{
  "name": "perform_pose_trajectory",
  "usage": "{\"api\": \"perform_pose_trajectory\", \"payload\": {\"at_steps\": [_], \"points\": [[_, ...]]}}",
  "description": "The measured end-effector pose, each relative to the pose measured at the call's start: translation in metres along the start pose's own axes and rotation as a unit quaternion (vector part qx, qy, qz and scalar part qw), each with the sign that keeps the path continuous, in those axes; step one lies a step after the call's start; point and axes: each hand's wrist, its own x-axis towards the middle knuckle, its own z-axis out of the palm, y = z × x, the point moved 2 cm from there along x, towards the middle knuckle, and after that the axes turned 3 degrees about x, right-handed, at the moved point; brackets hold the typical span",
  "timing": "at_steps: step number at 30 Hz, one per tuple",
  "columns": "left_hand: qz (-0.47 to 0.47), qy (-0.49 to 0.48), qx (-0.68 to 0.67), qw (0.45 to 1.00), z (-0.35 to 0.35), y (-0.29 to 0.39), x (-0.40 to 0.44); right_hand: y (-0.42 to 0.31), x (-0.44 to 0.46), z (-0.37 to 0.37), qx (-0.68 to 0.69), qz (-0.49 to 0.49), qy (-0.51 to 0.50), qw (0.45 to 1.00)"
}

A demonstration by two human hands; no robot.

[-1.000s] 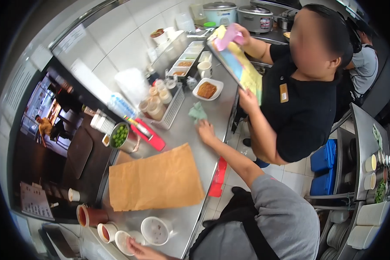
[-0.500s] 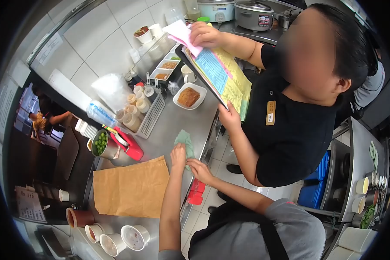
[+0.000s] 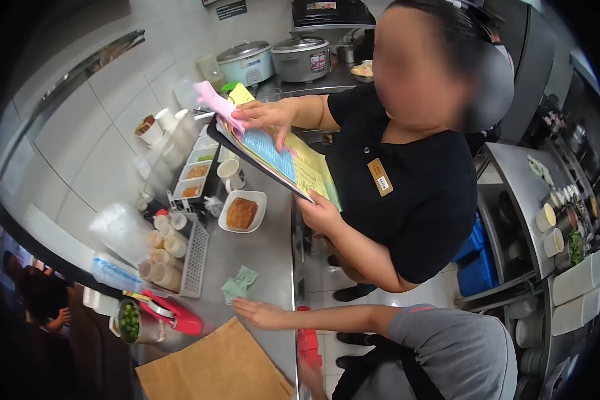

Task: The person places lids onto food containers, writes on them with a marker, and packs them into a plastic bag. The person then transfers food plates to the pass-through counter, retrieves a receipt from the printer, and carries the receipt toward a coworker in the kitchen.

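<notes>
My right hand [image 3: 263, 315] lies flat on the steel counter [image 3: 270, 263], fingers stretched out, holding nothing. Its fingertips reach the lower edge of a crumpled pale green cloth [image 3: 239, 285]; I cannot tell whether they touch it. Low in the view, by the counter's front edge, my left hand [image 3: 311, 375] is smeared by motion, and its fingers do not show. A flat brown paper bag [image 3: 213, 367] lies on the counter below my right hand. Just left of the bag's top stands a red tape dispenser [image 3: 183, 317].
A co-worker [image 3: 420, 213] holds a clipboard with coloured slips [image 3: 290, 163] over the counter's edge. Behind the cloth are a white bowl of browned food [image 3: 242, 212], a mug [image 3: 231, 175] and a basket of bottles [image 3: 195, 260]. A pot of green limes [image 3: 130, 323] stands left.
Both hands have come off the green cloth, which now lies crumpled alone. My left hand has dropped toward the counter's front edge. The view has turned and shifted; the co-worker's hand moved over the slips.
</notes>
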Motion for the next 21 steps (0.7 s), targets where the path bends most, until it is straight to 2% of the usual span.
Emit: {"api": "perform_pose_trajectory", "payload": {"at_steps": [3, 7, 21], "points": [[-0.091, 0.034, 0.124, 0.987, 0.017, -0.057, 0.037, -0.003, -0.001, -0.007, 0.002, -0.004, -0.010, 1.000], [-0.149, -0.016, 0.236, 0.960, 0.033, -0.096, 0.063, -0.005, -0.001, -0.011, 0.043, 0.001, -0.005, 0.999], [-0.177, -0.066, 0.331, 0.925, 0.050, -0.117, 0.087, -0.005, 0.000, -0.014, 0.075, 0.002, 0.003, 0.997]]}}
